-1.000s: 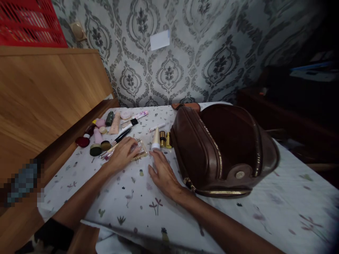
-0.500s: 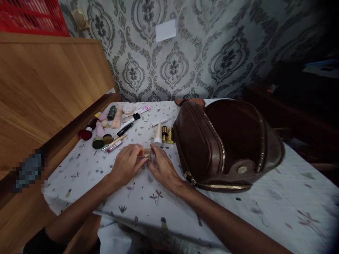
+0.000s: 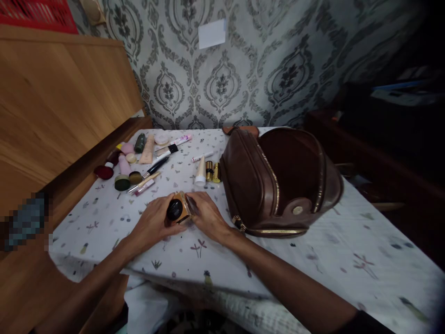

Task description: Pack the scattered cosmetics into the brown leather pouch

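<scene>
Between my hands is a small square amber bottle point(image 3: 185, 210), its round black top turned up toward me. My left hand point(image 3: 151, 222) grips it from the left, thumb along the near side. The fingers of my right hand point(image 3: 210, 220) are closed against its right side. Just beyond the hands lie a cream tube with a white cap point(image 3: 200, 175), two gold-and-black lipstick-like tubes point(image 3: 209, 170) and a slim white-and-pink tube point(image 3: 203, 157). To the right of my right hand stands a brown leather bag point(image 3: 243, 181), its zipped top gaping.
Several cosmetics lie at the back left, among them a peach tube point(image 3: 147, 149), a dark-lidded jar point(image 3: 122, 183) and a black brush point(image 3: 158, 166). A wooden cabinet point(image 3: 66, 83) borders the left side. The patterned cloth point(image 3: 167, 264) drops over the near edge.
The bottle has turned in my hands, so its black top now shows. Both hands have moved slightly nearer to me, and the whole view has shifted a little.
</scene>
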Action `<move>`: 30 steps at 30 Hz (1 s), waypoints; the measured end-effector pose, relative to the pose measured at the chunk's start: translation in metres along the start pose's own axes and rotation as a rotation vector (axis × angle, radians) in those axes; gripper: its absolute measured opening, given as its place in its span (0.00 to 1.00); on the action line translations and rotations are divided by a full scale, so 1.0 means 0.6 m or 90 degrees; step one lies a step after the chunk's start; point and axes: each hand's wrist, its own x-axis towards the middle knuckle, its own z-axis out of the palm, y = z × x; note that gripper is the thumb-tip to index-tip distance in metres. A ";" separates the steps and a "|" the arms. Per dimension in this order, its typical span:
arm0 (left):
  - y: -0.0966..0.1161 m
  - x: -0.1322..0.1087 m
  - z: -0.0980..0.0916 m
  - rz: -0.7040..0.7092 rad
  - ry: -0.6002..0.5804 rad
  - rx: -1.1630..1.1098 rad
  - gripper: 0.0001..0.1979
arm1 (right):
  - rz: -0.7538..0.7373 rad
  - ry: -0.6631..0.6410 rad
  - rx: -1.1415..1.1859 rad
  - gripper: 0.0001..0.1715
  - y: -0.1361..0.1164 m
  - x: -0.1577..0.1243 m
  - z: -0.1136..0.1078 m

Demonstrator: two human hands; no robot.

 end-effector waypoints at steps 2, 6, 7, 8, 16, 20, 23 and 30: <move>0.000 -0.002 0.003 -0.035 0.010 -0.003 0.41 | -0.002 0.000 0.016 0.22 -0.004 0.000 -0.001; 0.005 -0.001 0.007 -0.053 0.084 -0.012 0.41 | -0.019 -0.008 0.040 0.17 -0.029 -0.006 -0.013; 0.005 0.000 0.008 -0.040 0.109 -0.013 0.40 | -0.022 -0.006 0.048 0.18 -0.038 -0.008 -0.018; 0.005 0.002 0.009 -0.028 0.132 -0.013 0.39 | -0.023 -0.002 0.058 0.19 -0.047 -0.011 -0.024; 0.037 0.026 -0.009 0.068 0.221 -0.044 0.37 | -0.047 -0.030 0.026 0.29 -0.137 -0.027 -0.098; 0.086 0.057 -0.027 0.134 0.269 -0.073 0.38 | -0.067 0.002 -0.005 0.30 -0.178 -0.034 -0.156; 0.127 0.086 -0.038 0.171 0.273 -0.114 0.39 | -0.082 0.002 -0.017 0.33 -0.196 -0.036 -0.207; 0.228 0.171 -0.066 0.299 0.204 -0.217 0.42 | -0.032 -0.050 0.061 0.52 -0.212 -0.029 -0.342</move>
